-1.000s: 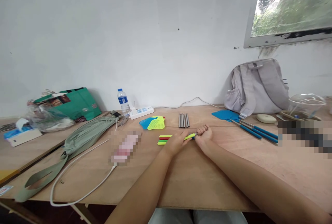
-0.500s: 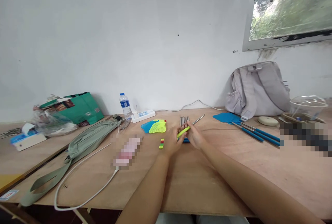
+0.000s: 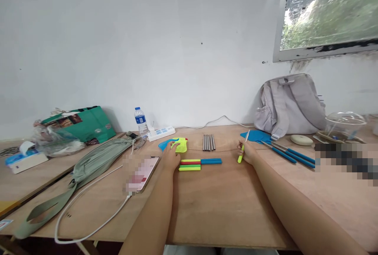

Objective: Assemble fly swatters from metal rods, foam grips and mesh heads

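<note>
My right hand (image 3: 249, 153), on the right of the wooden table, is closed around a yellow-green handle (image 3: 241, 155) with a thin metal rod pointing up from it. My left hand (image 3: 171, 155) reaches over the stacked flyswatter heads, its fingers apart at the yellow-green mesh flyswatter head (image 3: 182, 145). Under that lies a blue flyswatter head (image 3: 164, 144). Between my hands are several metal rods (image 3: 209, 143) side by side. Nearer to me lie loose handles: yellow-green (image 3: 189, 169), green, red (image 3: 190, 163) and blue (image 3: 211, 161).
Blue flyswatters (image 3: 283, 155) lie at the right, before a grey backpack (image 3: 291, 105). A phone (image 3: 149, 172) with a white cable is on the left, beside a green strap bag (image 3: 102, 156). A water bottle (image 3: 141, 121) and power strip (image 3: 161, 133) stand by the wall.
My hands have parted. The right moved right with the yellow-green handle and rod; the left let go of it and went left to the flyswatter heads. The handles and rods are uncovered.
</note>
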`<state>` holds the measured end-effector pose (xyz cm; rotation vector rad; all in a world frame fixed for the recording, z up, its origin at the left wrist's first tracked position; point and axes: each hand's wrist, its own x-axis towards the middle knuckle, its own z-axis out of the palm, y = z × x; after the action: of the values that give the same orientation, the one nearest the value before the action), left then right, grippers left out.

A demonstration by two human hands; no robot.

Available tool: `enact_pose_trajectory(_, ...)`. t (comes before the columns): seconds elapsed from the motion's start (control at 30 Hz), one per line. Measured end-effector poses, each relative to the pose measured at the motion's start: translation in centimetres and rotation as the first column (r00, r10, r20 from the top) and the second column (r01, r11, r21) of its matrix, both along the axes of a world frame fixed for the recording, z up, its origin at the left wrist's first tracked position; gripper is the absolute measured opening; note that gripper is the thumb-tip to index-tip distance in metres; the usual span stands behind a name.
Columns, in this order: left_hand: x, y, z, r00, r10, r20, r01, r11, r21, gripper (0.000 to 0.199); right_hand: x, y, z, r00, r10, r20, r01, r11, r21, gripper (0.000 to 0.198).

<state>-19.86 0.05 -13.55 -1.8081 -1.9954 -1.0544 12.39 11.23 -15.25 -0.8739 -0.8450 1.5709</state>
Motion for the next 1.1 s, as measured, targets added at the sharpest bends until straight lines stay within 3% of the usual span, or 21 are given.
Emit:
enact_pose_trajectory(0.13, -1.1, 1.0, -0.1, 0.997, -0.080, -0.011, 0.079, 0.993, -0.088, 0.055, -1.0, -0.7, -0.1, 0.985, -0.013, 0.169, 0.012, 1.000, 0.011, 0.033)
enact_pose_trajectory(0.33, -2.0, 2.0, -0.7, 0.986, -0.129, 0.103, 0.144, 0.979, -0.145, 0.049, -1.7, -2.4, 0.5, 0.922, 0.043, 0.384, -0.072, 0.995, 0.063, 0.031)
enact_pose_trajectory(0.47, -1.8, 1.5, -0.7, 0.962, -0.148, 0.231, 0.165, 0.985, -0.054, 0.039, -1.3, -3.8, 1.5, 0.892, 0.078, 0.445, -0.145, 0.982, 0.118, 0.035)
enact_pose_trajectory(0.6, -1.4, 0.7, -0.2, 0.894, -0.108, 0.434, 0.062, 0.991, 0.118, 0.032, -1.3, -5.1, 2.9, 0.868, 0.098, 0.486, -0.189, 0.972, 0.141, 0.043)
enact_pose_trajectory(0.77, 0.0, -0.7, 0.1, 0.708, -0.091, 0.700, -0.120, 0.962, 0.247, 0.053, -0.7, -6.0, 2.8, 0.851, 0.068, 0.520, -0.185, 0.967, 0.176, 0.052)
enact_pose_trajectory(0.9, 2.2, -2.0, 0.7, 0.580, -0.182, 0.794, -0.013, 0.973, 0.232, 0.050, 2.0, -6.4, 0.7, 0.752, -0.010, 0.659, -0.224, 0.937, 0.269, 0.056)
enact_pose_trajectory(0.93, 2.9, -2.3, 0.9, 0.528, -0.205, 0.824, 0.020, 0.973, 0.229, 0.048, 2.7, -6.5, 0.2, 0.708, -0.037, 0.705, -0.239, 0.927, 0.288, 0.056)
enact_pose_trajectory(1.03, 5.3, -2.9, 1.3, 0.258, -0.237, 0.937, 0.124, 0.970, 0.211, 0.048, 4.6, -6.6, -0.5, 0.568, -0.190, 0.801, -0.253, 0.886, 0.389, 0.051)
enact_pose_trajectory(1.1, 6.9, -3.3, 1.5, 0.136, -0.211, 0.968, 0.190, 0.964, 0.183, 0.050, 5.2, -6.7, -0.2, 0.465, -0.264, 0.845, -0.296, 0.853, 0.430, 0.047)
